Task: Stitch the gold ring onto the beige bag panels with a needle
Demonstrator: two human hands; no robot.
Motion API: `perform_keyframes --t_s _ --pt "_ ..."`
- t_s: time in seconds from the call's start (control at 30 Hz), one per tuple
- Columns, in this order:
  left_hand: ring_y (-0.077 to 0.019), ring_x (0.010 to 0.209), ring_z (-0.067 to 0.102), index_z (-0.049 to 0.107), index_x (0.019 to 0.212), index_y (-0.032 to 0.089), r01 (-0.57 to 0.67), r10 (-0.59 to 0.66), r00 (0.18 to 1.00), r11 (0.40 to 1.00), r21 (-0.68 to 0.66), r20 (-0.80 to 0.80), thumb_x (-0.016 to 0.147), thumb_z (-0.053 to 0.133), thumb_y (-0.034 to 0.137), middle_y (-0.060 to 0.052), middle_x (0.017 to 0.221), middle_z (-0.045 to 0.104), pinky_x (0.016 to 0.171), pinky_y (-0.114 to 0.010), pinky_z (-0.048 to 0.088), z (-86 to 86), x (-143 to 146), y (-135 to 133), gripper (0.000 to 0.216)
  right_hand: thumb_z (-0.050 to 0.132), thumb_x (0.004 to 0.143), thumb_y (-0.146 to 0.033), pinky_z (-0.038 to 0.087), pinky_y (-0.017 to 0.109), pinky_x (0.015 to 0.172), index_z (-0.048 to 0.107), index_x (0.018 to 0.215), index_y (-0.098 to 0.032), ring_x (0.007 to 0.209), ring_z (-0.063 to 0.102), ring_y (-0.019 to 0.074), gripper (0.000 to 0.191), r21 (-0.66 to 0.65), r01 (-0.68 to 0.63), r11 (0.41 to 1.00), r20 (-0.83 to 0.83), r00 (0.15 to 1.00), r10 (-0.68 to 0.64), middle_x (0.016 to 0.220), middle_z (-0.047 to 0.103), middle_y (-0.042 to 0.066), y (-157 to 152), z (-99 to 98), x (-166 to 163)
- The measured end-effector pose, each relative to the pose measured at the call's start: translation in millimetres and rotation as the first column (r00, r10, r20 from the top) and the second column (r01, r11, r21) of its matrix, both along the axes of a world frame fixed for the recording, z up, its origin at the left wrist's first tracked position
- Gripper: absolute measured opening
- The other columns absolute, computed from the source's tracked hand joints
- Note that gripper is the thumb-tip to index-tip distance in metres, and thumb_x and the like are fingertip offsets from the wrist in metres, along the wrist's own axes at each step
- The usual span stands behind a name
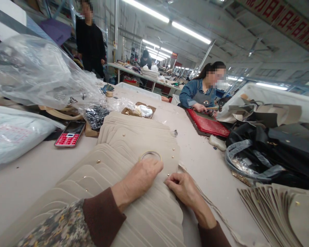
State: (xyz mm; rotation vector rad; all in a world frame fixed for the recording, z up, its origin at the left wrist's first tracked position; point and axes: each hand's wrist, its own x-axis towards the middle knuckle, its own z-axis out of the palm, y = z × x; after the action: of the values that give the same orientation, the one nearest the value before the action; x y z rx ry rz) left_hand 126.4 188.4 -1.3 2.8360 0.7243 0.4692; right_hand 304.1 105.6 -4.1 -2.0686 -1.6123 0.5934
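Beige leather-like panels (144, 135) lie fanned in a thick, overlapping stack in front of me, with small gold studs (124, 135) set in several of them. My left hand (139, 178) is closed above the stack, its fingertips hidden behind the knuckles. Just beyond it rests a round, yellow-rimmed ring (149, 153), partly covered by that hand; I cannot tell whether they touch. At the stack's right edge my right hand (184, 188) pinches thumb and fingers together beside a gold stud (168, 175). What sits between those fingertips is too small to make out.
A red-keyed phone (70, 134), plastic bags (41, 75) and a small box of hardware (139, 110) lie beyond and left. Black bags (270, 151) and more beige panels (275, 212) occupy the right. A co-worker (202, 89) works across the table at a red board (207, 123).
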Motion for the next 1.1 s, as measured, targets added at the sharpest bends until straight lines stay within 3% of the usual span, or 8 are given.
perform_keyframes --t_s 0.13,0.27,0.37,0.5,0.7,0.93,1.03,1.1 --pt "-0.0159 0.077 0.057 0.055 0.096 0.019 0.044 -0.028 0.988 0.993 -0.105 0.152 0.095 0.04 0.013 -0.001 0.083 0.062 0.07 -0.026 0.044 4.6 -3 -1 0.016 0.057 0.077 -0.024 0.034 0.022 0.052 0.067 0.067 -0.018 0.056 0.056 0.0128 0.015 -0.027 -0.063 0.998 -0.021 0.998 0.063 0.058 0.064 -0.002 -3 0.7 2" --pt "-0.0157 0.084 0.063 0.054 0.111 0.02 0.103 -0.066 0.969 0.985 -0.141 0.24 0.097 0.041 0.019 -0.003 0.091 0.066 0.076 -0.025 0.048 4.3 -3 -3 0.019 0.063 0.077 -0.031 0.039 0.023 0.053 0.067 0.082 -0.017 0.053 0.054 0.0137 0.015 0.145 0.025 0.989 -0.118 0.993 -0.008 0.058 0.061 -0.002 -3 -3.4 2" --pt "-0.017 0.09 0.065 0.046 0.126 0.019 0.109 -0.072 0.957 0.987 -0.121 0.28 0.097 0.042 0.021 -0.006 0.101 0.067 0.079 -0.027 0.05 2.0 -3 -3 0.029 0.056 0.084 -0.032 0.046 0.025 0.061 0.068 0.092 -0.017 0.065 0.06 0.0158 0.02 0.325 0.036 0.945 -0.248 0.967 0.049 0.075 0.068 0.004 -3 -1.1 -1" --pt "-0.0199 0.092 0.066 0.028 0.14 0.019 0.112 -0.088 0.964 0.99 -0.082 0.25 0.098 0.043 0.022 -0.008 0.105 0.068 0.078 -0.031 0.052 -2.1 -3 -3 0.046 0.054 0.087 -0.022 0.048 0.026 0.07 0.067 0.1 -0.018 0.078 0.062 0.0167 0.018 0.517 -0.114 0.849 -0.105 0.975 0.195 0.089 0.069 0.006 -2 6.7 -9" --pt "-0.0209 0.084 0.067 0.034 0.133 0.018 0.08 -0.063 0.986 0.992 -0.102 0.156 0.097 0.044 0.023 -0.007 0.096 0.069 0.07 -0.03 0.051 -1.0 -2 -7 0.037 0.048 0.088 -0.013 0.046 0.025 0.069 0.064 0.085 -0.019 0.072 0.061 0.0147 0.017 0.586 -0.276 0.762 0.11 0.959 0.262 0.079 0.068 0.004 -1 6.6 -16" --pt "-0.0168 0.074 0.062 0.05 0.099 0.02 0.034 -0.02 0.996 0.985 -0.169 0.086 0.097 0.043 0.023 0.0 0.081 0.064 0.062 -0.024 0.041 12.0 -1 -6 0.009 0.048 0.082 -0.014 0.043 0.023 0.059 0.061 0.072 -0.02 0.056 0.055 0.0117 0.018 0.571 -0.197 0.797 0.182 0.977 0.111 0.063 0.062 0.0 -3 3.3 -20" --pt "-0.0162 0.071 0.058 0.051 0.089 0.02 0.023 -0.011 0.996 0.992 -0.128 0.091 0.097 0.043 0.023 0.0 0.078 0.061 0.061 -0.025 0.039 9.9 0 -4 0.011 0.051 0.081 -0.019 0.044 0.022 0.056 0.063 0.07 -0.019 0.054 0.055 0.0114 0.016 0.526 -0.081 0.847 0.036 0.997 0.072 0.061 0.062 0.001 -3 5.3 -24" --pt "-0.0155 0.068 0.056 0.05 0.085 0.019 0.045 -0.035 0.993 0.995 -0.086 0.115 0.096 0.042 0.021 0.0 0.075 0.059 0.06 -0.025 0.039 6.8 2 -5 0.014 0.055 0.079 -0.026 0.044 0.022 0.052 0.063 0.069 -0.018 0.05 0.055 0.012 0.016 0.421 0.061 0.905 -0.192 0.981 0.023 0.056 0.062 0.0 -1 6.7 -26"
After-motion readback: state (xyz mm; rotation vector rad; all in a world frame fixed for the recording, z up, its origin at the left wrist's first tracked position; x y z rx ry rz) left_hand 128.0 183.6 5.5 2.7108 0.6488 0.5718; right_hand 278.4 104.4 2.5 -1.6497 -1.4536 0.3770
